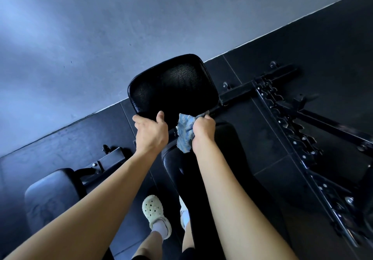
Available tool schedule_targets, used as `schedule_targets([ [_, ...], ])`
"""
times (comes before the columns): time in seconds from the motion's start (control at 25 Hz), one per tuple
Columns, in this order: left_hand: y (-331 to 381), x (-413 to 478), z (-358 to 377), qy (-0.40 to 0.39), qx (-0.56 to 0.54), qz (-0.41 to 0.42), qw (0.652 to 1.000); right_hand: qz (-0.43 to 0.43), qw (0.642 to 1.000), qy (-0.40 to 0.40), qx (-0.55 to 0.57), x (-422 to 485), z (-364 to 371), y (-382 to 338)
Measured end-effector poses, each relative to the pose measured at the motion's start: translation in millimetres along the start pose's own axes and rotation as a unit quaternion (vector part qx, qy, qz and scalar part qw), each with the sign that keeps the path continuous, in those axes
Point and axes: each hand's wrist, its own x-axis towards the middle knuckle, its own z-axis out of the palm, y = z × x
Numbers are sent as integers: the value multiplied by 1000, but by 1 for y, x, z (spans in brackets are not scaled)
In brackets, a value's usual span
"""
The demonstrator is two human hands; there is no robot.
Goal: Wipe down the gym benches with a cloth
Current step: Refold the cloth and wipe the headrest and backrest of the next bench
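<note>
A black padded gym bench stands in front of me, with a square seat pad (173,82) beyond a longer back pad (218,158). My left hand (151,132) grips the near left edge of the seat pad, thumb on top. My right hand (201,132) holds a crumpled blue cloth (184,132) at the gap between the two pads, against the seat pad's near edge. The fingers of the right hand are hidden behind the cloth and pad.
A second black bench pad (50,195) lies at lower left. A black steel frame with a notched adjustment rack (292,134) runs along the right. My feet in pale clogs (154,213) stand on dark rubber floor tiles (323,47). A grey wall (101,27) rises behind.
</note>
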Motion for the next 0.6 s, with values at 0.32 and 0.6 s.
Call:
schedule_targets([
  [0.32,-22,6,-21,-62,-92,14,994,25,998,48,26,-16,-1,-16],
  [0.6,-55,18,-56,-146,-104,58,982,46,998,13,-29,-58,74,59],
])
